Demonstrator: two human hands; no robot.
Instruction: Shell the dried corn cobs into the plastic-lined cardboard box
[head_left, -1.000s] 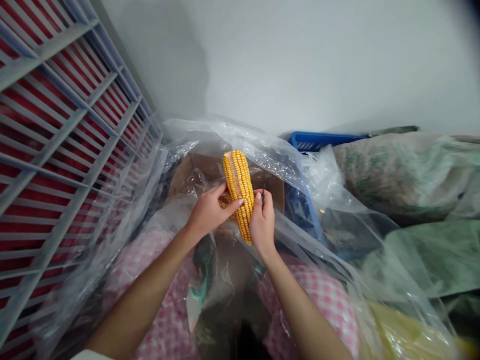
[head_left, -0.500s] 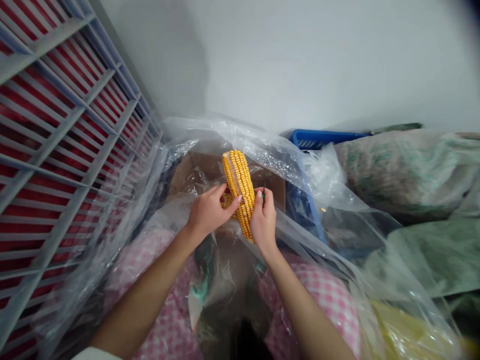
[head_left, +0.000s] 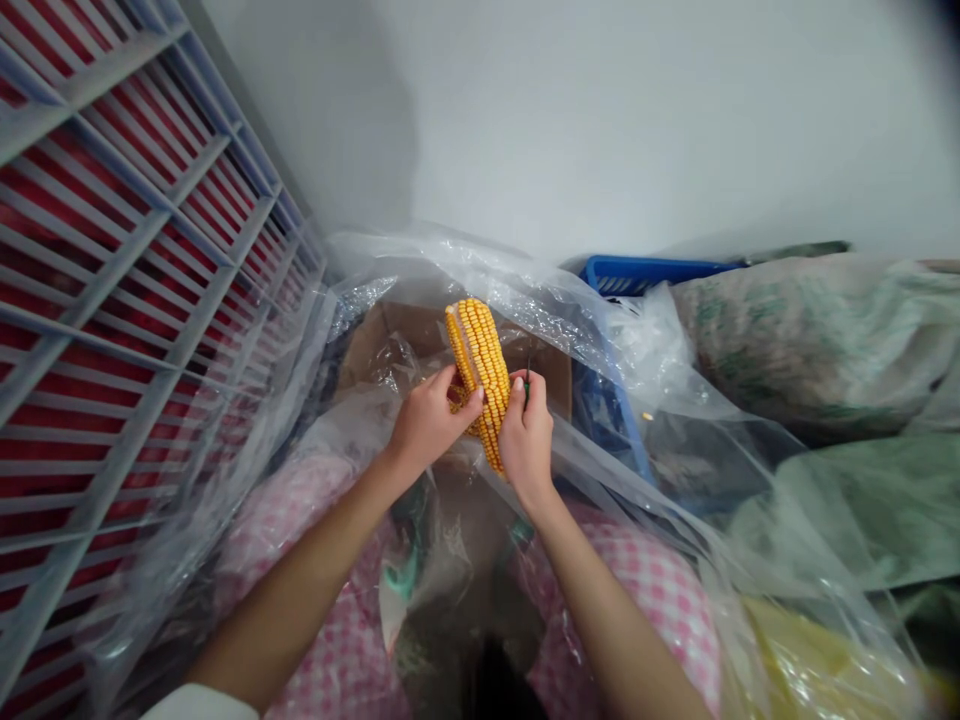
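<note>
A yellow corn cob (head_left: 480,355) stands nearly upright over a cardboard box lined with clear plastic (head_left: 551,375). A strip down its left side is bare of kernels. My left hand (head_left: 429,425) is wrapped round the cob's lower left side, thumb across the kernels. My right hand (head_left: 525,435) grips the cob's lower right side and also holds a thin dark tool with a green handle (head_left: 527,385) that pokes up beside the cob. Both hands sit above my lap in pink checked cloth (head_left: 660,600).
A grey metal grille over red slats (head_left: 127,280) fills the left. A blue plastic crate (head_left: 637,275) sits behind the box. Bulky sacks under plastic sheeting (head_left: 810,340) lie to the right. A white wall (head_left: 600,120) stands behind.
The cob has tilted slightly and both hands have shifted a little along it; my left thumb has slid up the kernels.
</note>
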